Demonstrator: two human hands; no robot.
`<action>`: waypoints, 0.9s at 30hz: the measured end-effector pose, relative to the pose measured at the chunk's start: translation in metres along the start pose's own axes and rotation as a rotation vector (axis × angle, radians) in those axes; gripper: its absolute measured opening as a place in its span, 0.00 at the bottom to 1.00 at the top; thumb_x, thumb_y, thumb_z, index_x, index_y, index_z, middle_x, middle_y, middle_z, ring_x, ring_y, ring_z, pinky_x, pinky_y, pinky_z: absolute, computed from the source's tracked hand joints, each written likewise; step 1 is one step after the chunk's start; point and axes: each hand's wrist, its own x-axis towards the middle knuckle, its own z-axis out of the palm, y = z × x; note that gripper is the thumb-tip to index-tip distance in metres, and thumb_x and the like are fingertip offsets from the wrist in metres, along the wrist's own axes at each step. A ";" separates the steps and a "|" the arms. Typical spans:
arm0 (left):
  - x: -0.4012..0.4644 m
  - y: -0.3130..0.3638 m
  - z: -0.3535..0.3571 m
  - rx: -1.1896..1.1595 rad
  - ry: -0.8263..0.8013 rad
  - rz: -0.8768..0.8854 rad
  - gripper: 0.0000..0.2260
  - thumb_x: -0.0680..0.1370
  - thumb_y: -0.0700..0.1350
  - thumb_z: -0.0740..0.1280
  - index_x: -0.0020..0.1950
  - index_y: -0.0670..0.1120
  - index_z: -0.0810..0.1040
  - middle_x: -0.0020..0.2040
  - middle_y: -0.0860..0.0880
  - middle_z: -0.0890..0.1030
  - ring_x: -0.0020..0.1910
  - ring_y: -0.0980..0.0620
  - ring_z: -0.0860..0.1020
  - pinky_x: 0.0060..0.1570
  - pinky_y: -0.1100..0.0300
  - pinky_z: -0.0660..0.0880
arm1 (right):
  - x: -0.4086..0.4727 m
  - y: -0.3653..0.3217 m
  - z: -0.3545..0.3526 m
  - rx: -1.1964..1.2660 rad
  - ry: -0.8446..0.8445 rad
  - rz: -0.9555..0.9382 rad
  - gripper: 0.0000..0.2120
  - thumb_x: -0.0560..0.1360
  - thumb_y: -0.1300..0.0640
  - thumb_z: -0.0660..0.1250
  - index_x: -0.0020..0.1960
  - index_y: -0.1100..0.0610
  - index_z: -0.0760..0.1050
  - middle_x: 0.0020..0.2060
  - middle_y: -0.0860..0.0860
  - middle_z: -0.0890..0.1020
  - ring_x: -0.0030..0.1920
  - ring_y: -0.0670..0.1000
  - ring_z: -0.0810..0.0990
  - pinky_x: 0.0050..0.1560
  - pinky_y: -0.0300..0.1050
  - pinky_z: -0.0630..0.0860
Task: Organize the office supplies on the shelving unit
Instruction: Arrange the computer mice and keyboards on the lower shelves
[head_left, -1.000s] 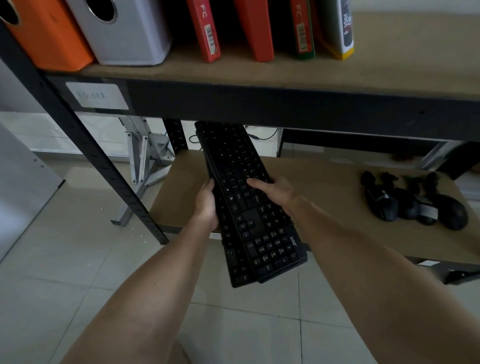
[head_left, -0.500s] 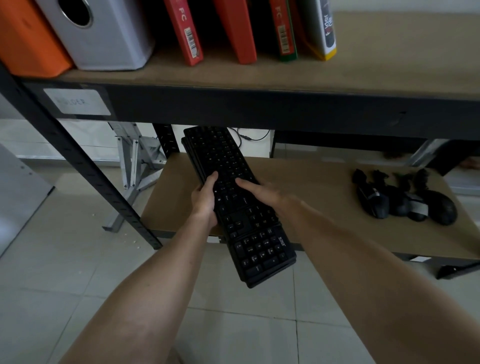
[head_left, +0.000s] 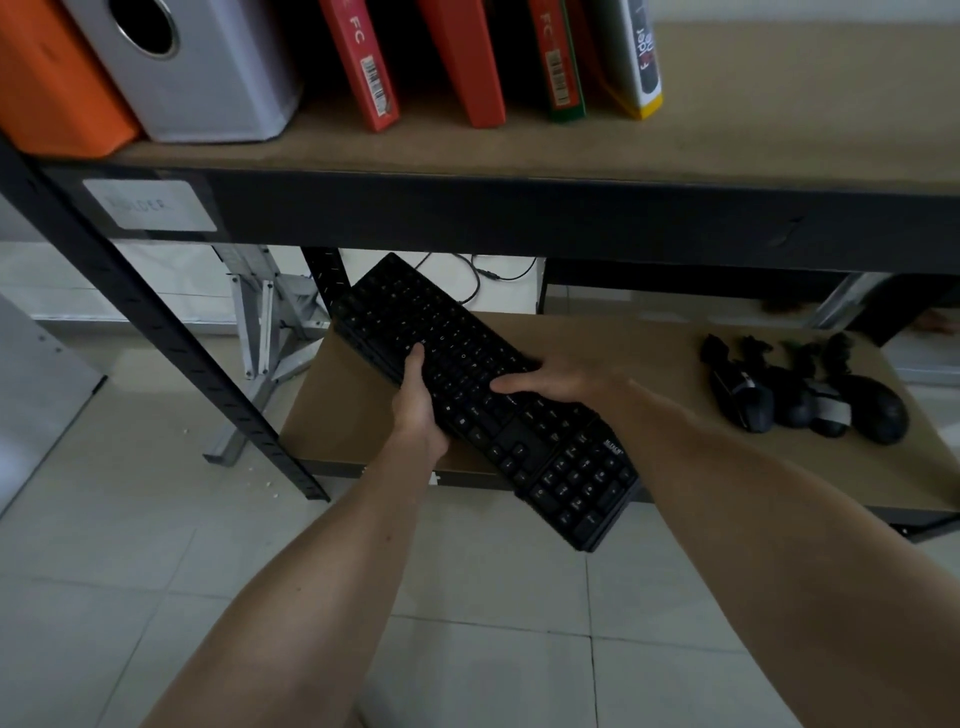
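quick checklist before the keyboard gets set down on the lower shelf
1. Grip: left hand grips the near long edge of the keyboard, right hand holds it from the other side with fingers over the keys. Ok.
2. Landing spot: bare board on the lower shelf under and beside the keyboard. Ok.
3. Clearance from the computer mice: they lie apart, to the right. Ok.
4. Headroom: the keyboard's far end sits below the upper shelf beam. Ok.
5. Alignment: keyboard lies diagonal, near end overhanging the shelf's front edge. Not ok.
6. Cable behind the shelf, whether it is the keyboard's or free of snags: cannot tell.
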 end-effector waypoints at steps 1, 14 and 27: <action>0.001 -0.002 0.002 -0.045 0.041 -0.008 0.42 0.59 0.68 0.78 0.66 0.47 0.77 0.57 0.43 0.84 0.53 0.40 0.84 0.54 0.39 0.79 | 0.002 -0.002 -0.001 -0.041 0.001 -0.010 0.22 0.66 0.34 0.75 0.54 0.43 0.77 0.51 0.47 0.82 0.52 0.50 0.81 0.58 0.48 0.75; -0.002 -0.014 0.026 -0.315 0.380 0.059 0.38 0.70 0.66 0.73 0.74 0.51 0.67 0.63 0.47 0.78 0.52 0.45 0.80 0.28 0.56 0.77 | 0.016 0.028 0.017 -1.038 0.283 -0.307 0.59 0.62 0.23 0.66 0.80 0.41 0.35 0.80 0.53 0.45 0.79 0.61 0.44 0.74 0.72 0.43; -0.013 0.014 -0.017 1.248 0.315 0.112 0.34 0.79 0.69 0.52 0.44 0.41 0.80 0.38 0.44 0.83 0.37 0.45 0.82 0.37 0.55 0.80 | 0.019 0.052 0.035 -1.086 0.488 -0.252 0.49 0.77 0.53 0.71 0.80 0.43 0.35 0.80 0.53 0.41 0.80 0.61 0.40 0.75 0.69 0.47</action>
